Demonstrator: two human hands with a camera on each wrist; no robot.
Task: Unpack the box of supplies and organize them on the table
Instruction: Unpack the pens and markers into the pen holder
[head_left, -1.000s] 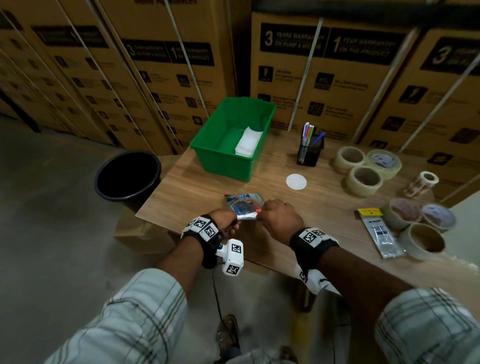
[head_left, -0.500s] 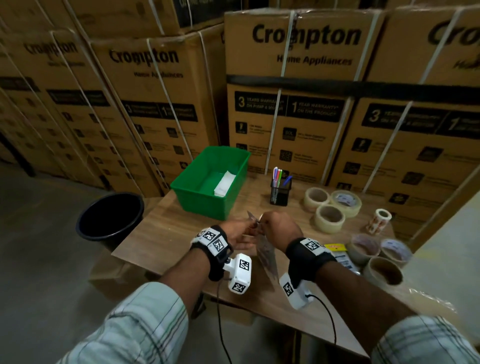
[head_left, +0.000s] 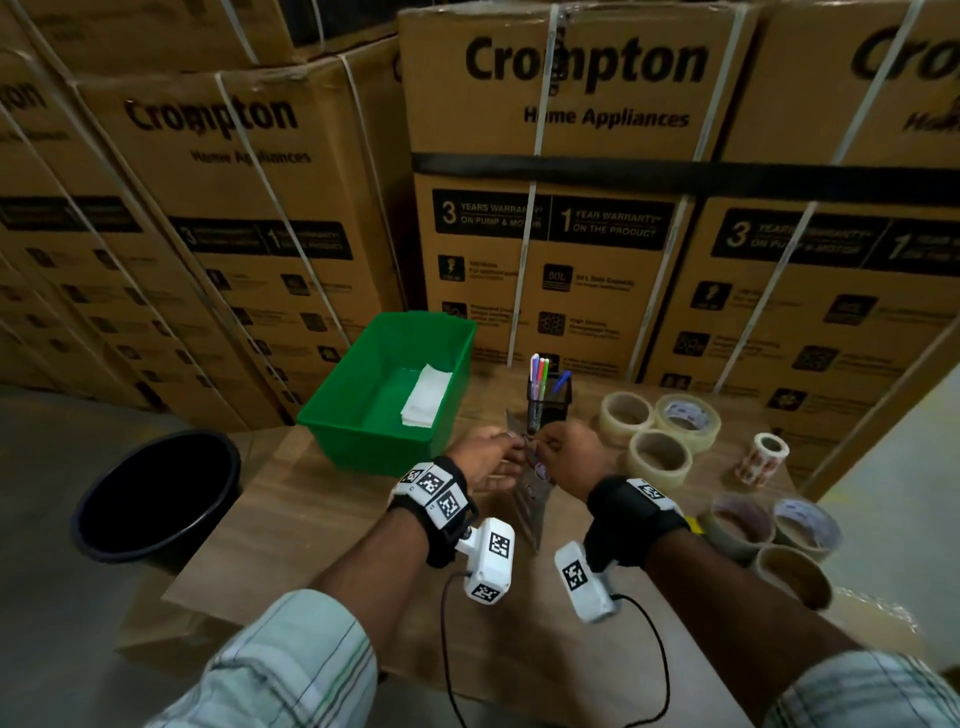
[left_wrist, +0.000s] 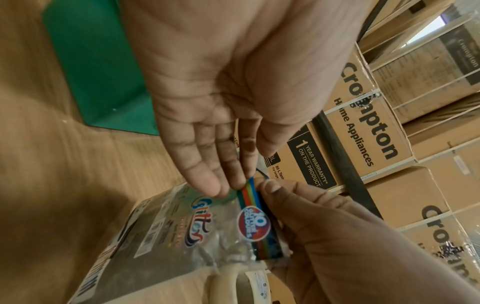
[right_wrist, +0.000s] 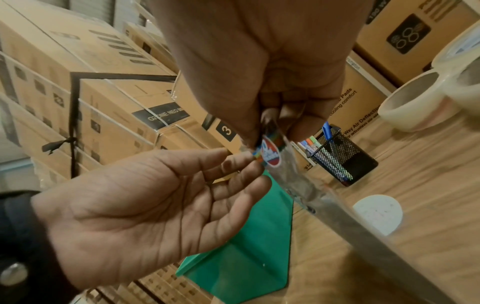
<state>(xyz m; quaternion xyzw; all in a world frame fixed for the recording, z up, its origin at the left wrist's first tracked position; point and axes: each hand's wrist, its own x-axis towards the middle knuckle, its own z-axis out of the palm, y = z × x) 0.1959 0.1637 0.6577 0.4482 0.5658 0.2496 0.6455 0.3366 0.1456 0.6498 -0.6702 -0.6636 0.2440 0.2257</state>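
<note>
A clear plastic packet with a striped edge and a "10 colours" sticker hangs upright above the wooden table. My left hand pinches its top corner between thumb and index finger, the other fingers straight. My right hand pinches the same top edge from the other side. The packet looks nearly empty. The green bin stands just behind my left hand, with a white folded stack inside.
A black mesh pen holder stands behind the hands. Tape rolls and a sticker roll lie at the right, more rolls nearer. A white disc lies on the table. A black bucket sits left, stacked cartons behind.
Both hands have lifted the packet off the table and turned it from flat to hanging upright. The head view has tilted up toward the cartons.
</note>
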